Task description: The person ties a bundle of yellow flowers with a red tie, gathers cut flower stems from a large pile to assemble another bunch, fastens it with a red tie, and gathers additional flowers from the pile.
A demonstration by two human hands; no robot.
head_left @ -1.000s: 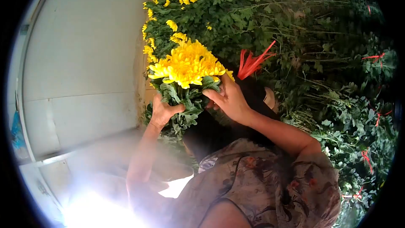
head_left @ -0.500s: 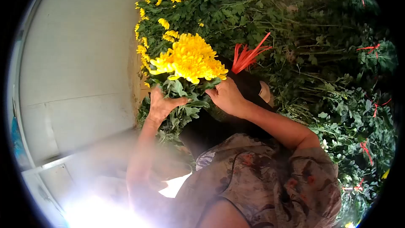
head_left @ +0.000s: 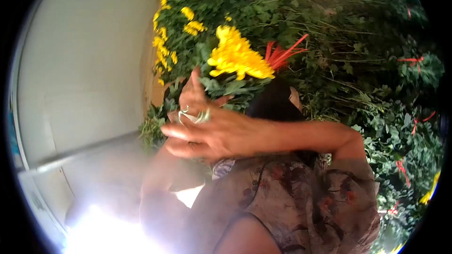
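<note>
A bunch of yellow chrysanthemums (head_left: 238, 56) with green leaves is tilted to the right in front of me. My left hand (head_left: 194, 95) is wrapped round its leafy stems just below the blooms, its thumb pointing right. Across the stems and in front of my left wrist reaches my right hand (head_left: 214, 134), slightly blurred. Its thumb and fingers are bent around a small pale, ring-like thing (head_left: 194, 116) that I cannot make out clearly. The lower stems are hidden behind my hands.
Piled leafy stems (head_left: 301, 28) with yellow blooms (head_left: 162, 49) line the back. Red strips (head_left: 285, 55) lie behind the bunch. Bundles with red ties (head_left: 401, 171) are on the right. A pale panel (head_left: 84, 66) stands on the left, with bright glare at the lower left.
My right hand has moved from the right side of the blooms down and left across the stems. The bunch has tilted and shifted right, still in my left hand.
</note>
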